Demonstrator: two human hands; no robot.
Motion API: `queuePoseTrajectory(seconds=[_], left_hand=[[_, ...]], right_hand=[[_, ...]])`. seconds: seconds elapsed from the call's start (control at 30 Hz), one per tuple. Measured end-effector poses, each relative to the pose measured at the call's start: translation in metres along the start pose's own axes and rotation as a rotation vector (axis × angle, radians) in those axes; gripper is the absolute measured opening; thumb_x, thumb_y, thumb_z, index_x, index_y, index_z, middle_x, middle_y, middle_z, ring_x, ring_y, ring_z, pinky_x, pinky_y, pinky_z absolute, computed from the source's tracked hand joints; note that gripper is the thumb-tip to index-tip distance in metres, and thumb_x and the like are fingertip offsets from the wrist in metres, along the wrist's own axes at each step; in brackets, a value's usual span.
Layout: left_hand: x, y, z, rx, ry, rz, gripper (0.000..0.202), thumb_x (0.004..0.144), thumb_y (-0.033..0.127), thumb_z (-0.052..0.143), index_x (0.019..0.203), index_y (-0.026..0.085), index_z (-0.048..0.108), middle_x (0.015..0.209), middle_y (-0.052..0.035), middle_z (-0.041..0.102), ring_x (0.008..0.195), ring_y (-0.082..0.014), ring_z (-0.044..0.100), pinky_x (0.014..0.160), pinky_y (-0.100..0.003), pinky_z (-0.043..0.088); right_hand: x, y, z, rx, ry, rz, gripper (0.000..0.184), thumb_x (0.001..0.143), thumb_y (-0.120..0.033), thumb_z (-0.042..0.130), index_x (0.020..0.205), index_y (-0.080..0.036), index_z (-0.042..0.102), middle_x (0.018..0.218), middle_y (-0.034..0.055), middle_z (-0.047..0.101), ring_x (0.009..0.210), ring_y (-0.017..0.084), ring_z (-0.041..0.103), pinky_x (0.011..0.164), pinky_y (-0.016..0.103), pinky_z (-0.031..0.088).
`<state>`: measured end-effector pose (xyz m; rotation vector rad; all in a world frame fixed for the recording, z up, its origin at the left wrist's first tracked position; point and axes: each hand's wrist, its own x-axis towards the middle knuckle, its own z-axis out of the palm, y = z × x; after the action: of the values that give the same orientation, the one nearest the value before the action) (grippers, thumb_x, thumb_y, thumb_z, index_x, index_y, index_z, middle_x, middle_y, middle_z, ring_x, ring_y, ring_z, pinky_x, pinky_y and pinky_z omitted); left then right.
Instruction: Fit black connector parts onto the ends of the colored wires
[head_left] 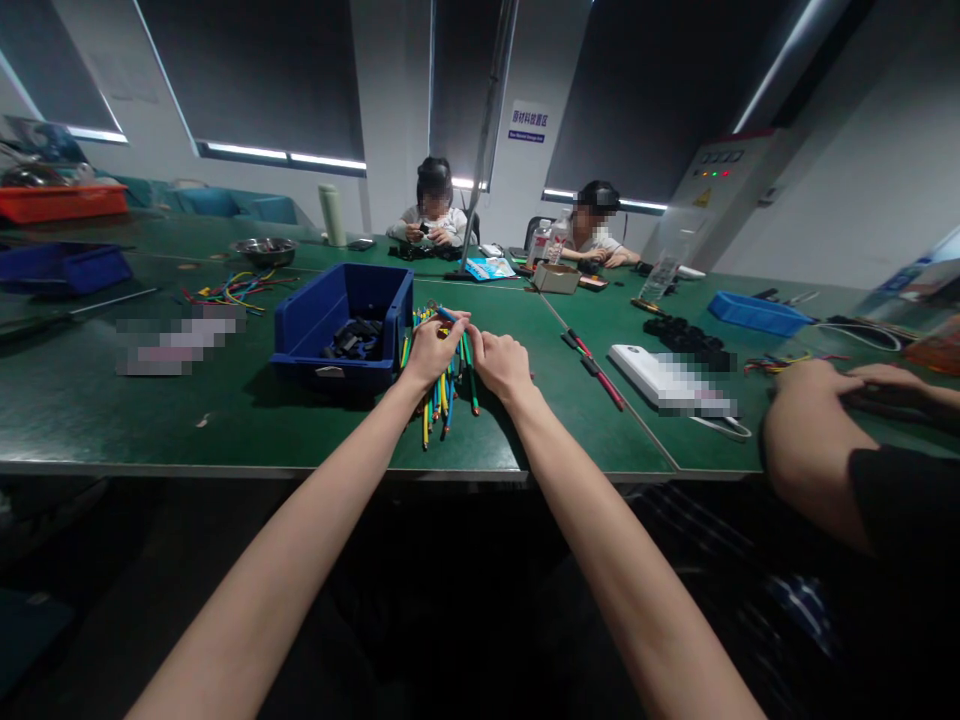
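Observation:
A bundle of coloured wires (444, 395), green, yellow and blue, lies on the green table (150, 400) just right of a blue bin. My left hand (433, 350) rests on the top of the bundle with its fingers pinched on a blue-tipped wire. My right hand (501, 362) sits beside it on the right edge of the bundle, fingers curled under and closed; what they hold is hidden. The blue bin (341, 325) holds several black parts.
A co-worker's arm (817, 440) lies on the table at the right near a white box (660, 375) and red-black wires (592, 362). Two people sit at the far side. More wires (236, 290), a metal bowl (264, 250) and blue trays stand around.

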<state>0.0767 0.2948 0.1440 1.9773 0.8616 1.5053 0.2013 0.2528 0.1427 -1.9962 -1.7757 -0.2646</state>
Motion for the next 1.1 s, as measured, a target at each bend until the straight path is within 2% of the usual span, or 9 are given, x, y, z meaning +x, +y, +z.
queuePoseTrajectory(seconds=[0.17,0.3,0.43,0.57,0.7,0.8,0.9,1.0,1.1], left_hand=[[0.001,-0.006,0.001,-0.041,0.001,-0.016,0.027,0.086,0.037,0.054,0.088,0.016,0.07,0.101,-0.0089,0.073,0.094,-0.0186,0.067,0.086,-0.027,0.05],[0.001,-0.008,0.003,0.001,0.007,-0.065,0.033,0.085,0.043,0.054,0.076,0.015,0.068,0.081,-0.0067,0.073,0.08,-0.0185,0.067,0.075,-0.026,0.051],[-0.001,-0.005,0.004,0.114,-0.001,-0.132,0.043,0.088,0.049,0.047,0.066,0.015,0.063,0.067,-0.005,0.069,0.07,-0.017,0.064,0.068,-0.025,0.048],[0.0,-0.006,0.004,0.087,-0.048,-0.129,0.053,0.092,0.054,0.033,0.068,0.018,0.063,0.075,-0.0062,0.071,0.076,-0.0169,0.066,0.074,-0.025,0.048],[0.002,-0.012,0.005,0.113,-0.076,-0.128,0.057,0.095,0.052,0.023,0.069,0.02,0.062,0.077,-0.0061,0.071,0.079,-0.017,0.066,0.078,-0.027,0.048],[0.003,-0.015,0.004,0.277,-0.036,-0.132,0.039,0.095,0.041,0.032,0.08,0.02,0.062,0.087,-0.0072,0.071,0.09,-0.0203,0.064,0.085,-0.031,0.046],[0.001,-0.02,0.003,0.449,-0.041,-0.174,0.018,0.087,0.026,0.046,0.095,0.02,0.061,0.105,-0.0115,0.068,0.106,-0.0267,0.058,0.096,-0.04,0.042],[-0.002,-0.029,0.003,0.543,-0.107,-0.262,0.024,0.078,0.017,0.053,0.101,0.018,0.061,0.116,-0.0161,0.063,0.115,-0.0319,0.053,0.101,-0.045,0.038],[-0.005,-0.037,0.004,0.587,-0.155,-0.247,0.026,0.076,0.016,0.053,0.1,0.018,0.064,0.118,-0.0166,0.062,0.116,-0.0325,0.051,0.102,-0.045,0.037]], right_hand=[[-0.002,-0.006,-0.001,-0.023,0.043,0.05,0.072,0.095,-0.058,0.016,0.086,-0.015,0.073,0.086,0.0203,0.069,0.085,0.029,0.067,0.074,0.036,0.045],[-0.003,-0.009,-0.003,-0.043,0.072,0.068,0.069,0.096,-0.056,0.018,0.083,-0.013,0.071,0.085,0.0216,0.069,0.083,0.029,0.067,0.073,0.036,0.044],[-0.004,-0.011,-0.006,-0.063,0.164,0.058,0.056,0.098,-0.049,0.02,0.1,-0.015,0.063,0.083,0.0167,0.069,0.08,0.024,0.066,0.072,0.031,0.042],[-0.003,-0.009,-0.008,-0.057,0.196,0.009,0.053,0.098,-0.054,0.019,0.1,-0.018,0.059,0.09,0.0136,0.068,0.08,0.022,0.064,0.068,0.028,0.038],[0.003,0.002,-0.006,-0.053,0.173,0.058,0.048,0.099,-0.048,0.021,0.098,-0.018,0.059,0.096,0.014,0.064,0.084,0.022,0.062,0.068,0.029,0.037],[0.006,0.013,-0.002,-0.027,0.199,0.079,0.039,0.1,-0.042,0.027,0.098,-0.017,0.058,0.1,0.0151,0.061,0.09,0.024,0.059,0.07,0.031,0.039],[0.008,0.023,0.004,0.042,0.244,0.055,0.027,0.098,-0.031,0.033,0.103,-0.017,0.055,0.104,0.0148,0.058,0.094,0.024,0.056,0.072,0.033,0.042],[0.008,0.03,0.009,0.111,0.247,0.061,0.026,0.094,-0.016,0.031,0.108,-0.017,0.053,0.106,0.0145,0.057,0.096,0.025,0.054,0.074,0.035,0.043],[0.007,0.032,0.009,0.124,0.223,0.094,0.027,0.092,-0.016,0.035,0.113,-0.017,0.051,0.107,0.014,0.059,0.097,0.025,0.054,0.076,0.035,0.042]])
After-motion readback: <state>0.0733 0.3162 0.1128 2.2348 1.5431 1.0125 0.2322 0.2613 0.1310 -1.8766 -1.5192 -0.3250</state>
